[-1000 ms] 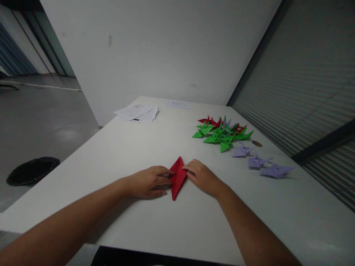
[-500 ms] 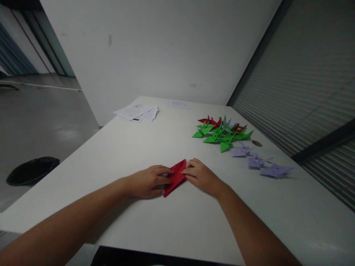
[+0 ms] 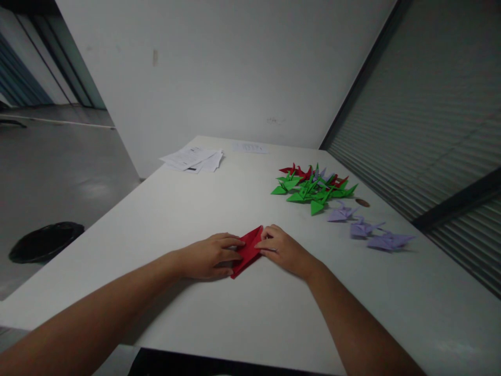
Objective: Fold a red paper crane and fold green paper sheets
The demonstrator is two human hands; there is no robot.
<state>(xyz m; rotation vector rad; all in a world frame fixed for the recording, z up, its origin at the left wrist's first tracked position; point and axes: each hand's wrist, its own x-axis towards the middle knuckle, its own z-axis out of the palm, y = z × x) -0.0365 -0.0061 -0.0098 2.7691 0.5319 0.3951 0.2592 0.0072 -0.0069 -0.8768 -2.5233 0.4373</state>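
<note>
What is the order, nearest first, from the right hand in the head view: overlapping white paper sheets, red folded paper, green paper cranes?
1. Red folded paper: touching, leftward.
2. Green paper cranes: beyond, rightward.
3. Overlapping white paper sheets: far left.

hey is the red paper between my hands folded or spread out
Folded: the red paper is a compact, pointed shape with straight edges; the left hand and right hand both touch it.

So both hands, left (image 3: 211,256) and right (image 3: 285,249), are on a folded red paper (image 3: 249,249), paper cranes (image 3: 313,189) off to the right.
</note>
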